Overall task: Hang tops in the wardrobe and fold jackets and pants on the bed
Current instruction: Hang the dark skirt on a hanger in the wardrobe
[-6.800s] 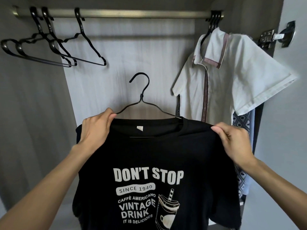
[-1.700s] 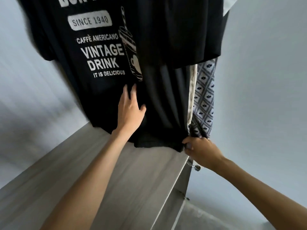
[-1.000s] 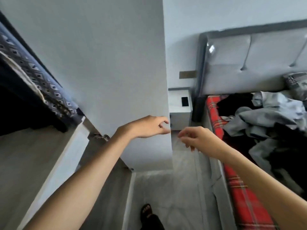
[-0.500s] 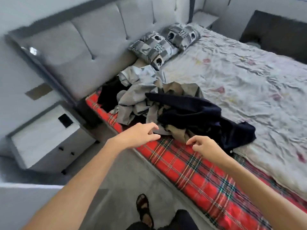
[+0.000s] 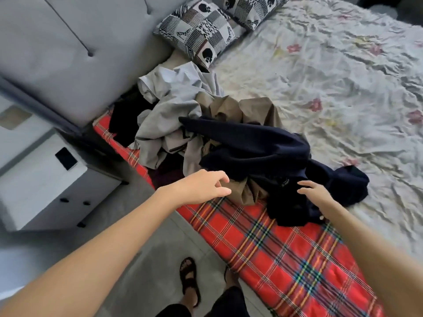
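A heap of clothes lies on the near edge of the bed: a dark navy garment (image 5: pixel 263 152) on top, a tan one (image 5: pixel 249 110) under it, a light grey one (image 5: pixel 169 104) to the left and a black one (image 5: pixel 123 120) by the headboard. My left hand (image 5: pixel 201 186) hovers with relaxed fingers just in front of the heap, holding nothing. My right hand (image 5: pixel 315 194) reaches over the navy garment's near edge, fingers spread and empty. The wardrobe is out of view.
The bed has a red plaid sheet (image 5: pixel 286 252) along its near side and a pale floral cover (image 5: pixel 332 88) behind. Two patterned pillows (image 5: pixel 199 30) lean by the grey headboard (image 5: pixel 68 49). A white nightstand (image 5: pixel 43 184) with a phone (image 5: pixel 66 158) stands left. My sandalled foot (image 5: pixel 188 280) is on the floor.
The black T-shirt went onto the wardrobe rail and both hands let go. The view swung right to the bed, and both empty hands have moved closer to the clothes heap.
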A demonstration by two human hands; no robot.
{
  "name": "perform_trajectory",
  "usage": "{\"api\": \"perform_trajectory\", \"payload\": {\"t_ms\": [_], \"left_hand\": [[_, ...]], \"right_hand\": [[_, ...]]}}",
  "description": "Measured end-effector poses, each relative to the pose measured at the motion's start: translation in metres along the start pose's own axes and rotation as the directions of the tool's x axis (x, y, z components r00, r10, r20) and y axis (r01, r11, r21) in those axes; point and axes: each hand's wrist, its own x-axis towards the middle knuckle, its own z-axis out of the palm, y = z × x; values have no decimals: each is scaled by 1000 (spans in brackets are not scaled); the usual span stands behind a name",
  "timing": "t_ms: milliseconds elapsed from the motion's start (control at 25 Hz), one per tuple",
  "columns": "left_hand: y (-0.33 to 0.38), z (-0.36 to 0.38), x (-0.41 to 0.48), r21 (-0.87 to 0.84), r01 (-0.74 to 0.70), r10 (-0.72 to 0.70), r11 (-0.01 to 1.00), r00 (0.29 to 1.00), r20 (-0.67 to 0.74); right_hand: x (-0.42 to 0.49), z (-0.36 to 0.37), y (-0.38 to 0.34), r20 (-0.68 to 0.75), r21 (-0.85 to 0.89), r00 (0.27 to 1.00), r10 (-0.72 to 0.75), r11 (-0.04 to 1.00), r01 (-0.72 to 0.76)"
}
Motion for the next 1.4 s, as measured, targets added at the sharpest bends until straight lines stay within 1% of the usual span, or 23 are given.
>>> {"api": "perform_trajectory", "payload": {"t_ms": [40, 80, 120, 200, 320, 440, 560, 600, 640, 680, 720, 760, 800, 840, 880, 920, 960, 1000, 1040, 1080, 1160, 1280, 1400], "left_hand": [[-2, 1, 8, -11, 29, -29, 1000, 1000, -2], [-6, 0, 16, -24, 59, -59, 998, 998, 1], [-11, -1, 27, -38, 90, -90, 995, 996, -1], [-17, -5, 39, -53, 124, -125, 991, 992, -17], [-21, -10, 52, -75, 141, -144, 987, 989, -34], [-20, -13, 53, -91, 144, -148, 985, 988, -41], [-13, -16, 47, -107, 114, -121, 988, 991, -59], [-11, -17, 41, -112, 99, -107, 989, 992, -70], [-9, -19, 33, -119, 80, -90, 990, 992, -86], [-8, -20, 24, -127, 67, -80, 990, 992, -101], [-10, -20, 17, -137, 60, -76, 989, 990, -116], [-12, -19, 9, -140, 47, -66, 989, 989, -132], [-13, -16, 0, -143, 29, -50, 989, 988, -145], [-15, -12, -9, -149, 17, -39, 989, 988, -149], [-17, -8, -18, -156, 6, -29, 988, 989, -146], [-21, -4, -28, -163, 1, -24, 987, 990, -141], [-28, 1, -40, -175, 2, -27, 985, 989, -143], [-35, 4, -51, -187, 7, -35, 982, 988, -149], [-42, 7, -58, -201, 13, -45, 980, 987, -155], [-52, 10, -65, -220, 27, -65, 975, 984, -164], [-78, 15, -76, -281, 73, -129, 957, 974, -186], [-120, 26, -79, -371, 175, -252, 912, 953, -170], [-173, 43, -60, -489, 292, -397, 822, 909, -124]], "right_hand": [[27, -1, -1, -5, 31, 999, 42, 999, -42], [48, 3, -5, -17, 114, 996, 85, 990, -82], [70, 8, -10, -17, 218, 990, 138, 967, -131], [88, 15, -27, -6, 357, 976, 216, 913, -199], [91, 32, -45, 144, 415, 970, 195, 878, -238], [52, 63, -59, 183, 408, 977, 113, 895, -180], [1, 79, -66, 201, 248, 979, -44, 969, -7], [-12, 72, -66, 175, 285, 982, -66, 959, 14], [-20, 59, -65, 119, 411, 991, -60, 911, 5], [-28, 43, -67, 23, 581, 1000, 4, 814, -17], [-33, 23, -70, -74, 742, 990, 118, 670, -25], [-33, 6, -68, -172, 853, 944, 281, 523, 0], [-38, -9, -65, -255, 878, 879, 404, 477, 36], [-46, -16, -61, -324, 835, 830, 453, 549, 26], [-60, -13, -61, -400, 722, 815, 420, 692, -2], [-76, -3, -63, -463, 535, 836, 293, 845, 0], [-93, 15, -69, -470, 322, 874, 122, 946, 42], [-107, 38, -76, -395, 148, 917, -50, 982, 118], [-115, 59, -84, -263, 51, 949, -172, 980, 192], [-119, 82, -93, -111, -25, 957, -270, 963, 269], [-118, 130, -119, 147, -195, 902, -407, 882, 430], [-96, 193, -159, 401, -358, 788, -468, 712, 605], [-37, 257, -189, 580, -478, 673, -459, 477, 738]]}}
